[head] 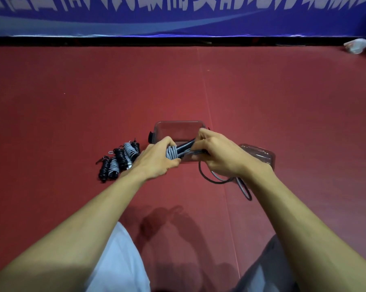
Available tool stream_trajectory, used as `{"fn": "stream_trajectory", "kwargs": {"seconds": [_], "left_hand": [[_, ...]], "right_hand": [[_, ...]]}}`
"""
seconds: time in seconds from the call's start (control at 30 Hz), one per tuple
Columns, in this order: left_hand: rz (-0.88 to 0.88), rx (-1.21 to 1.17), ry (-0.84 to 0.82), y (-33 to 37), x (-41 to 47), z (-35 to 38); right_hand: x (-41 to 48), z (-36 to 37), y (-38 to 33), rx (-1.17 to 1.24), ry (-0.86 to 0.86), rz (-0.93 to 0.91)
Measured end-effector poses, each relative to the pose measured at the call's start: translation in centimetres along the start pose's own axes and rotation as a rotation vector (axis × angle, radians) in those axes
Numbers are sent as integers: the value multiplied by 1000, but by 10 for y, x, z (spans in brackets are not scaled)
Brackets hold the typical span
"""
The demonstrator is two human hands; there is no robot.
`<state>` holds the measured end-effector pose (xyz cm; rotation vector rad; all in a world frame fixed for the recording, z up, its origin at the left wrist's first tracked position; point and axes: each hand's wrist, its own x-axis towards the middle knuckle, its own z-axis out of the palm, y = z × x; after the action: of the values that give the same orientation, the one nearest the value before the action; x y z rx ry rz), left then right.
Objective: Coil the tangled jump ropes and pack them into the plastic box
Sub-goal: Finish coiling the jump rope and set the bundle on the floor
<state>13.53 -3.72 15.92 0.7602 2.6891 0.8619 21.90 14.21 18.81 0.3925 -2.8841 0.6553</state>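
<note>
My left hand (156, 159) grips the black handles of a jump rope (179, 151), with grey cord wound around them in several turns. My right hand (217, 153) pinches the free cord beside the handles. The loose cord (224, 182) hangs down in a loop to the red floor under my right wrist. Both hands are in front of a clear plastic box (177, 129) that stands open on the floor; I see nothing in the part of it that shows. Several coiled jump ropes (120, 160) lie in a row on the floor to the left.
A clear lid (260, 154) lies on the floor right of the box, partly behind my right hand. A blue banner (177, 15) runs along the far wall. Crumpled white plastic (357, 45) lies at the far right. My knees show at the bottom.
</note>
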Motion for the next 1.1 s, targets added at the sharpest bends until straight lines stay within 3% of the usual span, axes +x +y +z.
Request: {"fn": "stream_trajectory", "kwargs": {"seconds": [0.27,0.47,0.7,0.87,1.0,1.1], "left_hand": [[136,132,-154,14,-11,0],[270,259,-170,27,-20,-10],[420,401,22,34,-25,-15],[460,198,-20,31,-26,-18],[424,-412,-132,38,-25,-23],[362,-756,-109,38,-24,-32]], "right_hand": [[-5,-9,2,14,248,-17],[-8,-18,9,2,396,60],[-5,-15,18,9,450,91],[-6,-18,16,45,390,29],[-5,-16,18,39,430,67],[-4,-14,23,53,474,136]]}}
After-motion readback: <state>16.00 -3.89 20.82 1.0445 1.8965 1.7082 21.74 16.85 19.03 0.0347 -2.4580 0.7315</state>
